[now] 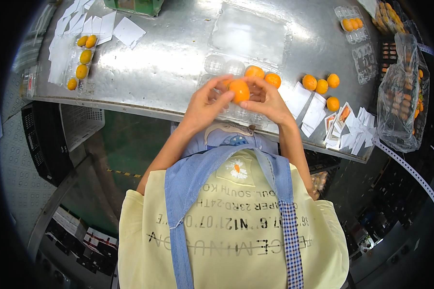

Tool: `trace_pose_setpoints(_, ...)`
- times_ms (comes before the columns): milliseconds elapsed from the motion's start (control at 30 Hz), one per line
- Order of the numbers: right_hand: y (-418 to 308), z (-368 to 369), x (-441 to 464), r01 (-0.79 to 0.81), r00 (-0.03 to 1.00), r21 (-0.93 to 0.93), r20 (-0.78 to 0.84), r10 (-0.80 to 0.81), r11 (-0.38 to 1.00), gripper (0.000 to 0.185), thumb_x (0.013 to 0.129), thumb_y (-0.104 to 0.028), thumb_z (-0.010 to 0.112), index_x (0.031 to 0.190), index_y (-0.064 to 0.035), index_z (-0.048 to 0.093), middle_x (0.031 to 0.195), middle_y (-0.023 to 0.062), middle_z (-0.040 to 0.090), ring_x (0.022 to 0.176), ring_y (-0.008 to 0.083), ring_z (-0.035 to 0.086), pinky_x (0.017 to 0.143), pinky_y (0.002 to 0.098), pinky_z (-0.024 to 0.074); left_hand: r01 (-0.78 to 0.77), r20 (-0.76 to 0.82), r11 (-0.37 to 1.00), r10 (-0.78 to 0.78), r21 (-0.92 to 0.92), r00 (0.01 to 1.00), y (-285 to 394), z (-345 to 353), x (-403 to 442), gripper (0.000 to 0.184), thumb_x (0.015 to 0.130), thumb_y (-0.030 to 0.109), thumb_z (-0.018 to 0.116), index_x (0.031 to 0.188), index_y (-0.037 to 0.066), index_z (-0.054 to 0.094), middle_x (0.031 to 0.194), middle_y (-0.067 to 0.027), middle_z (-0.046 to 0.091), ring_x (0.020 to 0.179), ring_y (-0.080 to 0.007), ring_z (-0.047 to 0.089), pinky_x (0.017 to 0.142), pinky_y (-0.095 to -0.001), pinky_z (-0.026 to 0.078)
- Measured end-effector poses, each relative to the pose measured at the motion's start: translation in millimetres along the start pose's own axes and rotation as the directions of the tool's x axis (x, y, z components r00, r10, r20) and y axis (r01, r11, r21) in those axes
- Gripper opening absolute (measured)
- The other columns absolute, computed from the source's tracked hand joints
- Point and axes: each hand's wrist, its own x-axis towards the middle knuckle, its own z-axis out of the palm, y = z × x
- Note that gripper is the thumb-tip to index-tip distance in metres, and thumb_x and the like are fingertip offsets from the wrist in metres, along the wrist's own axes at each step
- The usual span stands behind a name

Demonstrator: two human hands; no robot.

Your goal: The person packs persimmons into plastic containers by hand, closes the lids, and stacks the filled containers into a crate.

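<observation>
Both my hands hold one orange fruit (pixel 239 91) between them, above a clear plastic tray (pixel 214 64) near the table's front edge. My left hand (pixel 210 103) has its fingers curled at the fruit's left side. Thumb and fingers of my right hand (pixel 266 100) close on its right side. Just beyond my hands, an orange (pixel 254 72) and another orange (pixel 273 80) sit at the tray. Part of one more orange shows behind my left fingers. My hands cover much of the tray.
Several loose oranges (pixel 321 86) lie to the right, near white papers (pixel 314 113) and picture cards (pixel 343 115). A tray with yellow-orange fruit (pixel 85 57) stands at the left. Farther back are a green crate (pixel 136 6) and a small fruit tray (pixel 353 24).
</observation>
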Motion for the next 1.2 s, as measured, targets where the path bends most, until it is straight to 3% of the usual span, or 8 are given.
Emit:
trace_pose_setpoints(67,-3,-6,4,0.037,0.995,-0.138,-0.087,-0.049,0.990,0.057,0.072,-0.014,0.079,0.121,0.0002,0.054,0.114,0.0130,0.061,0.102,0.0199,0.060,0.088,0.0323,0.0487,-0.006,-0.088,0.998,0.000,-0.069,0.996,-3,-2,0,0.037,0.088,0.019,0.065,0.122,0.007,0.057,0.088,-0.0023,0.057,0.069,-0.0081,0.056,0.059,-0.0212,0.046)
trace_pose_setpoints(167,-5,-16,19,0.090,0.957,-0.510,-0.192,-0.215,0.856,0.059,0.068,-0.014,0.079,0.120,-0.0026,0.055,0.109,0.0106,0.061,0.092,0.0181,0.061,0.082,0.0316,0.0502,0.021,-0.229,0.995,0.002,0.097,0.973,-14,-21,6,0.035,0.087,0.018,0.065,0.120,0.007,0.057,0.092,-0.0034,0.058,0.068,-0.0085,0.055,0.059,-0.0216,0.046)
trace_pose_setpoints(367,-8,-14,46,0.170,0.936,-0.879,0.002,-0.353,0.445,0.056,0.063,-0.016,0.077,0.116,-0.0091,0.059,0.111,0.0086,0.061,0.105,0.0275,0.055,0.090,0.0372,0.0444,0.041,-0.350,0.881,0.144,0.472,0.925,-44,-47,9,0.035,0.083,0.013,0.065,0.117,0.007,0.058,0.095,-0.0056,0.060,0.070,-0.0129,0.056,0.063,-0.0274,0.047)
trace_pose_setpoints(700,-7,-9,64,0.163,0.960,-0.943,0.084,-0.266,0.290,0.052,0.065,-0.014,0.073,0.115,-0.0119,0.059,0.116,0.0085,0.060,0.109,0.0295,0.052,0.093,0.0384,0.0383,0.082,-0.288,0.857,0.080,0.509,0.954,-69,-54,8,0.034,0.083,0.009,0.064,0.115,0.006,0.054,0.086,-0.0080,0.062,0.071,-0.0200,0.059,0.068,-0.0329,0.049)
trace_pose_setpoints(967,0,-4,61,0.120,0.959,-0.935,0.021,-0.283,0.334,0.052,0.067,-0.014,0.072,0.116,-0.0115,0.058,0.119,0.0094,0.058,0.112,0.0298,0.050,0.094,0.0405,0.0381,0.137,-0.279,0.860,0.006,0.491,0.960,-64,-54,10,0.033,0.085,0.005,0.062,0.117,0.005,0.054,0.086,-0.0036,0.059,0.075,-0.0115,0.057,0.070,-0.0258,0.048)
trace_pose_setpoints(1067,-2,1,51,0.194,0.865,-0.932,0.016,-0.502,0.305,0.047,0.068,-0.016,0.073,0.113,-0.0102,0.060,0.110,0.0094,0.062,0.101,0.0283,0.057,0.086,0.0384,0.0444,0.115,-0.286,0.867,0.032,0.485,0.958,-69,-55,11,0.033,0.083,0.007,0.063,0.115,0.007,0.054,0.084,-0.0058,0.061,0.070,-0.0168,0.058,0.068,-0.0302,0.048)
trace_pose_setpoints(1167,-6,16,31,0.047,0.906,-0.893,-0.150,-0.395,0.448,0.042,0.069,-0.020,0.075,0.107,-0.0087,0.063,0.095,0.0091,0.066,0.084,0.0266,0.063,0.071,0.0360,0.0495,0.103,-0.290,0.875,0.044,0.473,0.956,-72,-57,11,0.033,0.082,0.008,0.064,0.113,0.008,0.055,0.083,-0.0068,0.063,0.068,-0.0194,0.059,0.066,-0.0324,0.049)
trace_pose_setpoints(1200,-2,20,27,0.043,0.898,-0.917,-0.138,-0.417,0.396,0.040,0.069,-0.021,0.075,0.105,-0.0086,0.063,0.090,0.0089,0.066,0.079,0.0262,0.064,0.068,0.0357,0.0497,0.102,-0.288,0.877,0.043,0.469,0.957,-72,-57,11,0.033,0.082,0.008,0.064,0.113,0.008,0.055,0.083,-0.0067,0.063,0.068,-0.0193,0.059,0.066,-0.0324,0.049)
